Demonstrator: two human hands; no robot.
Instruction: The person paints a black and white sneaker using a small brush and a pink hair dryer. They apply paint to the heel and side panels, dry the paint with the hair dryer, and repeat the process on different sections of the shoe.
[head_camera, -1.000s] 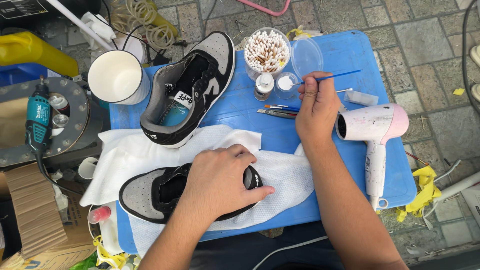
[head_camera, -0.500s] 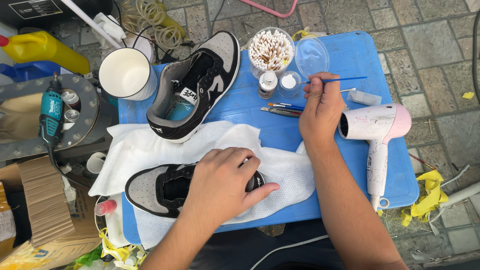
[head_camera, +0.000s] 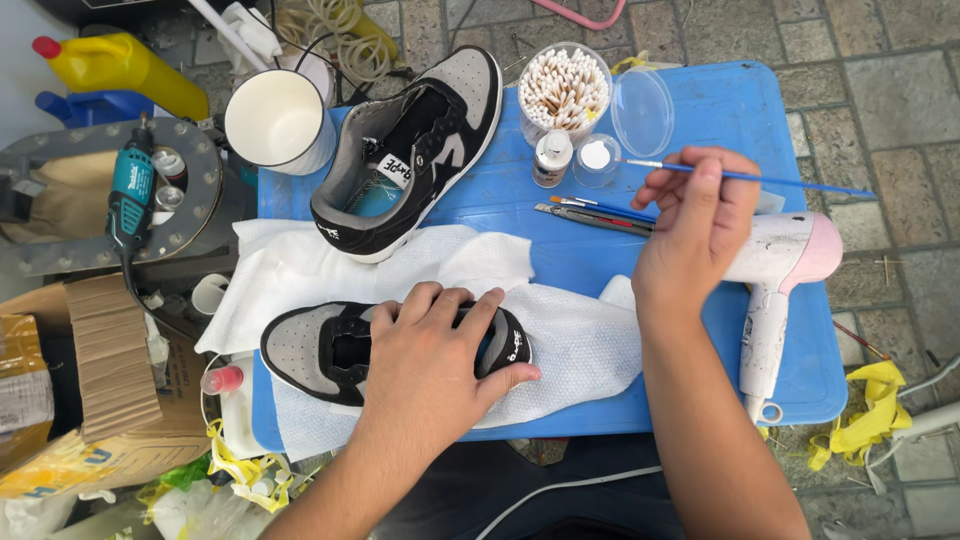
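A black-and-grey shoe (head_camera: 320, 350) is lying on white cloth (head_camera: 560, 340); blue tray (head_camera: 790, 390), pink-white dryer (head_camera: 785, 275), yellow bottle (head_camera: 125, 65).

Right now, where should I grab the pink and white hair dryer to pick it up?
Probably by the white handle of the hair dryer, coming from above. It lies flat on the blue table with the slim handle bare and pointing toward the person, while the right hand, holding a thin blue brush, covers part of the fat body.
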